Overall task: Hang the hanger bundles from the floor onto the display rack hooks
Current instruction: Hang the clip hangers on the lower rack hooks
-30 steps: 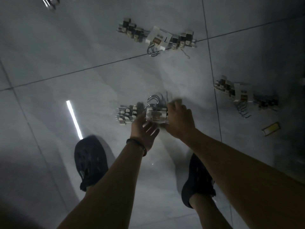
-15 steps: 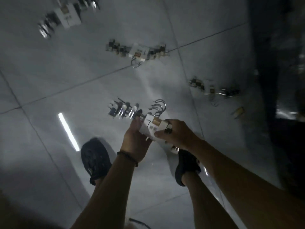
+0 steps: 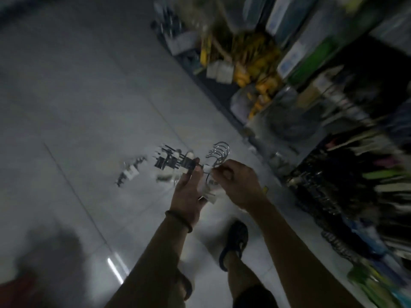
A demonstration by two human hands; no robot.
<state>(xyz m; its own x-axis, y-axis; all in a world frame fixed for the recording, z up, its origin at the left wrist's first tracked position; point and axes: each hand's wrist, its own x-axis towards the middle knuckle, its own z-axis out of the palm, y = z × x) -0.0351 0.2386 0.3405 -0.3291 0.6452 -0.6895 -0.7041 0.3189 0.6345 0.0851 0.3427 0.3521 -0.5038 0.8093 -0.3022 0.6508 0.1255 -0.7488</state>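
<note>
Pale grey glossy tiles make up the floor [image 3: 89, 107], crossed by thin grout lines, with a bright streak of reflected light [image 3: 115, 268] near its lower edge. Along the floor's right edge stands the display rack [image 3: 329, 187], a dark wire grid crowded with goods too blurred to name; yellow packets show further back.

Above the middle of the floor, clear of the tiles, both hands carry a hanger bundle [image 3: 175, 162]. Its silver hooks [image 3: 219, 152] curve upward between the hands, and its dark clips fan out to the left. The left hand [image 3: 189, 192] grasps the bundle from below, fingers running up along the clips and a white label against the palm. The right hand [image 3: 238, 183] is curled, pinching the bundle just under the hooks. A dark wristband [image 3: 179, 221] circles the left wrist.

A second bundle [image 3: 130, 172] lies on the floor to the left of the held one, near a grout line and well apart from the rack. A dark shoe [image 3: 235, 240] rests on the tiles below the right forearm.
</note>
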